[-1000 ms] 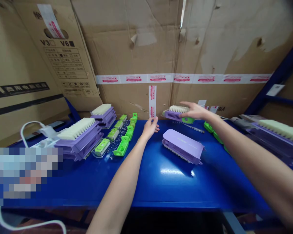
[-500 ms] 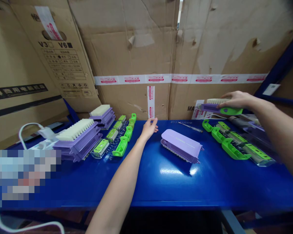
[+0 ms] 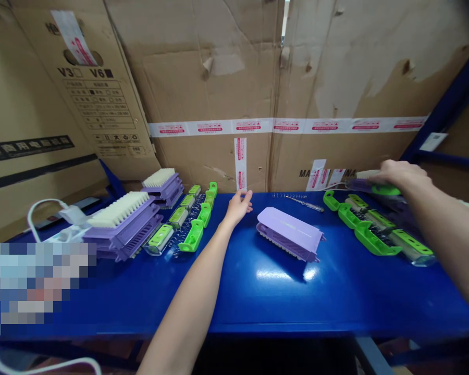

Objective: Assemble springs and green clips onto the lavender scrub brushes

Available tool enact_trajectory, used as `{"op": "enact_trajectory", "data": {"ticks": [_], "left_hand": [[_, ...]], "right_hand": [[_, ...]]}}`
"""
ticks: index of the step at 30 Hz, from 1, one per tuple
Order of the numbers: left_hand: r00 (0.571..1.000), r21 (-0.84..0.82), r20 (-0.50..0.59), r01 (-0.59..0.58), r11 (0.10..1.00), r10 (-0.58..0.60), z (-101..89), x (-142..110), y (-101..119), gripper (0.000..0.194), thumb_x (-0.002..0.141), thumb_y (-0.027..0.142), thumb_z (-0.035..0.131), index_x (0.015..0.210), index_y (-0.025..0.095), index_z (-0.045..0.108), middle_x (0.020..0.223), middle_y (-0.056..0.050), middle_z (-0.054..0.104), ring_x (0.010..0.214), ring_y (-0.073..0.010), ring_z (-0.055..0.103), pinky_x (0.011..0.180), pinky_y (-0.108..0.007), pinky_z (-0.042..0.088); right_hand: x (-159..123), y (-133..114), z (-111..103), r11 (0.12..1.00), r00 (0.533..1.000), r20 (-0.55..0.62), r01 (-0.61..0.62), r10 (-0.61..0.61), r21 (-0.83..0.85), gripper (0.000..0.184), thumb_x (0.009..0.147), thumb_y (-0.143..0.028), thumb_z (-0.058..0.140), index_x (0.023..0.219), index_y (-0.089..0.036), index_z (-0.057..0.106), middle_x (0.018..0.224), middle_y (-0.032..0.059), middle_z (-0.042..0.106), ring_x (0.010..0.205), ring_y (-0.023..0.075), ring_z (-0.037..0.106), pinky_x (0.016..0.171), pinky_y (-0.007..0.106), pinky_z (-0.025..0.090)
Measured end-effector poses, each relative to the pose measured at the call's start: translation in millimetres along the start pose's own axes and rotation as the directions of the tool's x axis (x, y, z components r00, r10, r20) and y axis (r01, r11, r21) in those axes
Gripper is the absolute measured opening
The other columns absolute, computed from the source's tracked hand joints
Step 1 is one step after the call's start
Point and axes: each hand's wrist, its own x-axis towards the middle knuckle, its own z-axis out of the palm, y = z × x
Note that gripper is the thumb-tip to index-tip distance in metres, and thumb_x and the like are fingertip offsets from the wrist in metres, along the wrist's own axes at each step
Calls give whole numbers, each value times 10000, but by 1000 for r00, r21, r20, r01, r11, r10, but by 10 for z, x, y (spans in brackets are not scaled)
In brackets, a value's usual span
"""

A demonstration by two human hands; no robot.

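My left hand (image 3: 238, 207) rests near the back of the blue table, fingers loosely apart and holding nothing. To its right lies a purple brush body (image 3: 291, 229), bristles facing down. At the back right, my right hand (image 3: 404, 174) grips a purple brush (image 3: 357, 183) with pale bristles up and a green end piece (image 3: 386, 190). That brush is low over other purple parts, largely hidden by my hand and forearm; I cannot tell whether it touches them. In front of it is a row of bright green caps (image 3: 369, 239) beside clear, green-topped pieces (image 3: 410, 246).
Purple brushes are stacked at left (image 3: 119, 224), beside another row of green caps (image 3: 193, 235), green-topped pieces (image 3: 160, 238) and springs (image 3: 175, 247). A screwdriver (image 3: 307, 204) lies at the back. A white cable (image 3: 33, 213) runs at far left. Cardboard (image 3: 214, 94) walls the back.
My right hand has moved right and slightly down with the brush, away from the middle of the table. My left hand and the brush body on the table have stayed put.
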Motion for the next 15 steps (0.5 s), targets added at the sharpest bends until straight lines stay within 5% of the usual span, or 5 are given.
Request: {"op": "enact_trajectory", "data": {"ticks": [6,15], "left_hand": [[1000,-6,0,4,1000,-4,2,-16,15,283,903,427,513,962,151,534,631,8,585,513,-104,608,532,-213,510],[1000,11,-4,3,1000,-3,0,-15,4,318,889,467,521,956,157,542,631,11,586,513,-100,608,539,-211,506]], "right_hand": [[-61,-108,-40,1000,999,34,1,0,-18,592,764,-413,619,1254,-88,555,1220,270,550,1146,355,527,712,376,414],[149,-114,184,999,1000,30,0,1,-33,517,759,-409,614,1190,-123,609,1137,281,591,1107,367,551,658,379,419]]}}
